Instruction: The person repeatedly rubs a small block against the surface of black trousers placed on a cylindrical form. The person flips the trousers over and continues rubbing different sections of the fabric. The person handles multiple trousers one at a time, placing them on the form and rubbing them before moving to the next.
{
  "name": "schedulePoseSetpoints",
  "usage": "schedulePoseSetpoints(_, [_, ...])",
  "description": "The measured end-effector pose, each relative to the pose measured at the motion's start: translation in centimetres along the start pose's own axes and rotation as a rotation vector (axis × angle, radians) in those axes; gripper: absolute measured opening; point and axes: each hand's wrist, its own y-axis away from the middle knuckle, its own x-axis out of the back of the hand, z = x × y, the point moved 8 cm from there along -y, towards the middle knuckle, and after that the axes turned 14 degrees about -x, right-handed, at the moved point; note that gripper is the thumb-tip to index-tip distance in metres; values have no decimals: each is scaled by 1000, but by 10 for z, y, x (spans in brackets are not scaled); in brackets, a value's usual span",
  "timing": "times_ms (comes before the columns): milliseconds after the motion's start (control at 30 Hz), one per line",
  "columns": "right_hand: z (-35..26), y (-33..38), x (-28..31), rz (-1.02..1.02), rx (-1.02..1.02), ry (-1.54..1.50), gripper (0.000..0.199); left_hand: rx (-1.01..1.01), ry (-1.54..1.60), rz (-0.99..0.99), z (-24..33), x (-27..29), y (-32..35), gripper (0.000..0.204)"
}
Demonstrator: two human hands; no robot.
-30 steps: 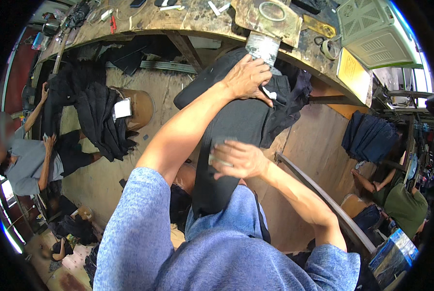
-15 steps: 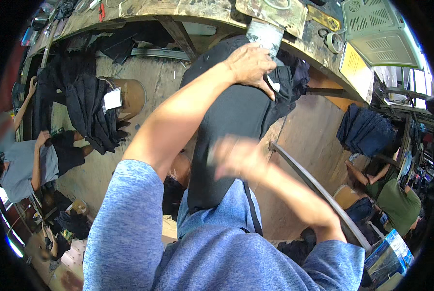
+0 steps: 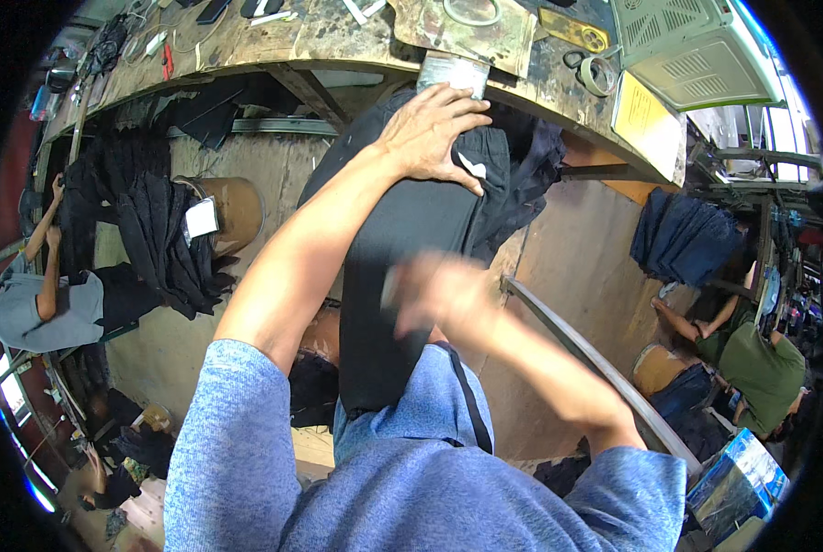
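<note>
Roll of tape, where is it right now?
In the head view, the roll of tape lies upper right on the workbench, just left of the pale vented box.

Clothing of the wearer, as I view it remotely: a heathered blue knit shirt (image 3: pixel 402 501), flecked with darker and paler tones. Its short left sleeve (image 3: pixel 232 442), wide and tubular, ends in a plain edge and looks paler to me than the torso; the loose short right sleeve (image 3: pixel 637 488) is of the same cloth. Below the shirt I distinguish a lighter blue lower garment (image 3: pixel 430 396) bearing a narrow lengthwise black stripe (image 3: pixel 469 400). Blur hides detail of the bare right hand (image 3: pixel 444 299).
</note>
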Motion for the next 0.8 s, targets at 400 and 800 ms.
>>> schedulePoseSetpoints(400, [-25, 59, -39, -392, -50, -128, 48, 60, -49, -90, 0, -3, -5, 91])
schedulePoseSetpoints(800, [-36, 124, -97, -259, -404, -338, 52, 29, -109, 18, 3, -3, 2, 93])
